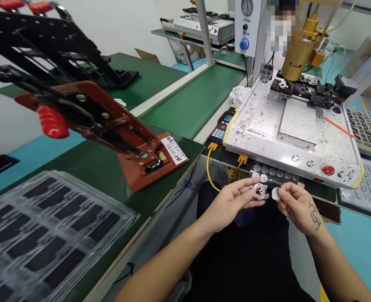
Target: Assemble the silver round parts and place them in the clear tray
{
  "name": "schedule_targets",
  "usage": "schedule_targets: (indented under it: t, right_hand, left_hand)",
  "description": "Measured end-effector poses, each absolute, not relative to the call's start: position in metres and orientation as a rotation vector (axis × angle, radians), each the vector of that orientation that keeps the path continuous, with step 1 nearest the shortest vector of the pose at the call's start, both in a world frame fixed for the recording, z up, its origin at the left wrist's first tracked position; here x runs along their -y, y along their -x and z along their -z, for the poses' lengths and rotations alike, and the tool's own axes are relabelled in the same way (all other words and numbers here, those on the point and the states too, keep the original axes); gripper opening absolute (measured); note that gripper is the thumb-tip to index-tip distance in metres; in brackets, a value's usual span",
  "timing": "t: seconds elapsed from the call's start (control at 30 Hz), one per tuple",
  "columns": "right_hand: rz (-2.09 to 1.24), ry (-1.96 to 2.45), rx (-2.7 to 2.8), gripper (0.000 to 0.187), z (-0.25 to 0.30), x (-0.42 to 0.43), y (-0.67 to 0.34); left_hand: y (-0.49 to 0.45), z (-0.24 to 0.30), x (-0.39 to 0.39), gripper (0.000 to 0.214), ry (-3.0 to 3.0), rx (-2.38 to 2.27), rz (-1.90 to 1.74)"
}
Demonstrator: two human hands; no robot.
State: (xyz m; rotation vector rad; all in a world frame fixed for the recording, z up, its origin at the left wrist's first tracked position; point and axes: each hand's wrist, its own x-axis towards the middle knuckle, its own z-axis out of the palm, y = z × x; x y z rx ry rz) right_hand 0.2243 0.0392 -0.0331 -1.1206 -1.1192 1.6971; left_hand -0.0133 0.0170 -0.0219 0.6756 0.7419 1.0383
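Between the thumb and fingers of my left hand (235, 201) is a round metal watch case (259, 191) with an open middle. My right hand (297, 205) pinches a small white disc (276, 193) by its edge, just to the right of the case; the two parts are apart. Behind my hands, a clear tray of white discs (271, 172) lies along the bench edge, partly hidden by my fingers.
A white dispensing machine (267, 126) with a gold nozzle head (295, 63) stands ahead, a red button (328, 170) on its front. A keypad controller (222, 128) is beside it. On the left are a brown clamp fixture (110, 121) and a plastic tray (131, 216).
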Motion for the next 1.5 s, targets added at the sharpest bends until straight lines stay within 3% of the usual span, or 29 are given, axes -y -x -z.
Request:
schedule_targets:
  t: [0.37,0.63,1.27,1.5]
  right_hand:
    - [-1.757,1.151,1.262,0.037,0.023,-0.038,-0.222]
    - [-1.294,1.135,1.671,0.030,0.003,-0.039,-0.205]
    - [-1.252,1.104,1.724,0.025,0.004,-0.035,-0.196]
    - [-1.042,1.111,1.802,0.020,0.008,-0.030,-0.192]
  left_hand:
    - [0.017,0.017,-0.009,0.047,-0.758,-0.748,-1.033]
    - [0.014,0.015,-0.008,0.050,-0.782,-0.755,-1.052]
    - [0.008,0.010,-0.001,0.045,-0.926,-0.794,-1.065]
    - [0.005,0.014,0.004,0.039,-1.043,-0.874,-1.077]
